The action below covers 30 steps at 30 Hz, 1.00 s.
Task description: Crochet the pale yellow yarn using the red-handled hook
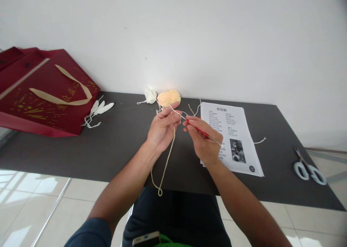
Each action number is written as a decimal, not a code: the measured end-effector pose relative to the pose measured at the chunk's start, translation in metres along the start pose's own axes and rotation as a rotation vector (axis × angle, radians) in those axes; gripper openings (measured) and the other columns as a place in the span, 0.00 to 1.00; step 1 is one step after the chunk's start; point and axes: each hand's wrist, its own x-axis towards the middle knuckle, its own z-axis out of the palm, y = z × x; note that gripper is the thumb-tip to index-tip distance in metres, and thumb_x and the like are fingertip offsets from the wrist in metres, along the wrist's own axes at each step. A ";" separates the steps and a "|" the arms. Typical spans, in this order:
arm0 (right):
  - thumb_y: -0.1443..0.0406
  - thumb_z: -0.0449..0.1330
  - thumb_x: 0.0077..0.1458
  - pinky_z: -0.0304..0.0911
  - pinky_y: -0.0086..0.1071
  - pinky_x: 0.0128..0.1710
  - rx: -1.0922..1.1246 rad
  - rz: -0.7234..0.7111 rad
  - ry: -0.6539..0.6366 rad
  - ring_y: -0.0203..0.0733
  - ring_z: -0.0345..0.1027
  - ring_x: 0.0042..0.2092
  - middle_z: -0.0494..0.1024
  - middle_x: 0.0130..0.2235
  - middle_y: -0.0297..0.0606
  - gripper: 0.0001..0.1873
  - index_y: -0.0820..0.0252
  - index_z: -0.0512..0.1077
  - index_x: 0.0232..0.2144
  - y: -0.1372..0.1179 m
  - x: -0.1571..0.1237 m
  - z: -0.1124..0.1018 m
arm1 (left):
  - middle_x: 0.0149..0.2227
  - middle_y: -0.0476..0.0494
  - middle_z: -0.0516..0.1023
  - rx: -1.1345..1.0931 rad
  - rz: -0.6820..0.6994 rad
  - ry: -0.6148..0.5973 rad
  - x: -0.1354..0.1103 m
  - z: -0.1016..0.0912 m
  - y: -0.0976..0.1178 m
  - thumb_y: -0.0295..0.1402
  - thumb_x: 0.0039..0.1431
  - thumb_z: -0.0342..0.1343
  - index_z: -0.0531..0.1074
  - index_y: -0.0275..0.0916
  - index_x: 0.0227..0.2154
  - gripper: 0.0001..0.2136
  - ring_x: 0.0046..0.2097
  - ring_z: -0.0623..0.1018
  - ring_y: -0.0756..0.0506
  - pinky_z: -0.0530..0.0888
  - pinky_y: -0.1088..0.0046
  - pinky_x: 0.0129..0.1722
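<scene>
My right hand [204, 138] is closed around a crochet hook [200, 130] with a red handle, its tip pointing left toward my other hand. Pinched in the fingers of my left hand [165, 126] is pale yellow yarn [170, 155], which hangs in a long loop over the table's front edge. A strand runs from the left fingertips to the hook; the stitches there are too small to make out. Just behind my left hand lie a peach-yellow yarn ball [169, 97] and a smaller white yarn ball [150, 95].
Printed sheets [230, 113] lie partly under my right hand. Scissors [309, 169] rest at the table's right end. A dark red gift bag [48, 95] and white crocheted petal-like pieces [101, 108] are on the left. A white wall [217, 41] backs the dark table [114, 149].
</scene>
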 end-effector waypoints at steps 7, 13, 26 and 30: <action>0.62 0.73 0.55 0.78 0.34 0.37 0.284 0.214 0.073 0.36 0.81 0.34 0.88 0.40 0.31 0.07 0.50 0.79 0.36 0.006 0.014 0.000 | 0.29 0.50 0.78 0.110 0.072 -0.026 0.000 -0.001 -0.005 0.24 0.45 0.69 0.83 0.38 0.43 0.19 0.29 0.70 0.55 0.66 0.75 0.30; 0.64 0.72 0.57 0.74 0.29 0.35 0.331 0.232 0.046 0.33 0.78 0.34 0.87 0.39 0.31 0.06 0.51 0.78 0.35 0.004 0.020 -0.006 | 0.28 0.51 0.77 0.160 0.154 -0.029 0.001 -0.001 -0.008 0.23 0.44 0.69 0.83 0.37 0.44 0.20 0.28 0.69 0.55 0.64 0.75 0.29; 0.57 0.74 0.53 0.69 0.32 0.32 0.191 0.128 0.004 0.34 0.73 0.30 0.85 0.36 0.30 0.13 0.50 0.74 0.33 0.001 0.028 -0.020 | 0.25 0.52 0.75 0.289 0.136 -0.056 0.000 -0.003 -0.004 0.21 0.41 0.66 0.84 0.39 0.42 0.21 0.25 0.67 0.55 0.60 0.75 0.26; 0.56 0.75 0.52 0.68 0.32 0.30 0.141 0.072 -0.029 0.34 0.73 0.29 0.85 0.35 0.29 0.14 0.50 0.73 0.33 0.000 0.030 -0.024 | 0.25 0.51 0.77 0.377 0.097 -0.068 0.001 -0.007 0.000 0.21 0.41 0.65 0.85 0.39 0.40 0.20 0.24 0.68 0.54 0.60 0.75 0.24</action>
